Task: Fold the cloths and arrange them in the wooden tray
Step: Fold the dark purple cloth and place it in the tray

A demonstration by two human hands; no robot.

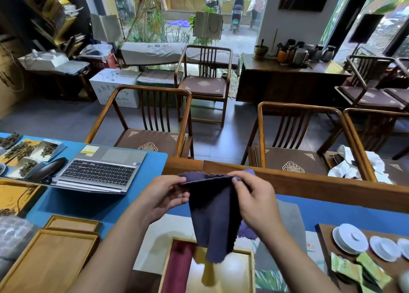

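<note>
A dark purple cloth (213, 217) hangs doubled over in the air above the table. My left hand (163, 195) pinches its upper left corner and my right hand (252, 202) pinches its upper right corner. The cloth's lower tip dangles over the wooden tray (251, 268) at the bottom centre. Inside that tray lies a folded maroon cloth (178, 268) along the left side, and a yellow cloth (208, 275) lies beside it, partly hidden by the hanging cloth.
An open laptop (97, 171) sits on the blue mat to the left. Two more wooden trays (51, 257) lie at the lower left. White lidded cups (350, 237) and green packets (358, 270) are on the right. A grey cloth (287, 226) lies behind my right arm.
</note>
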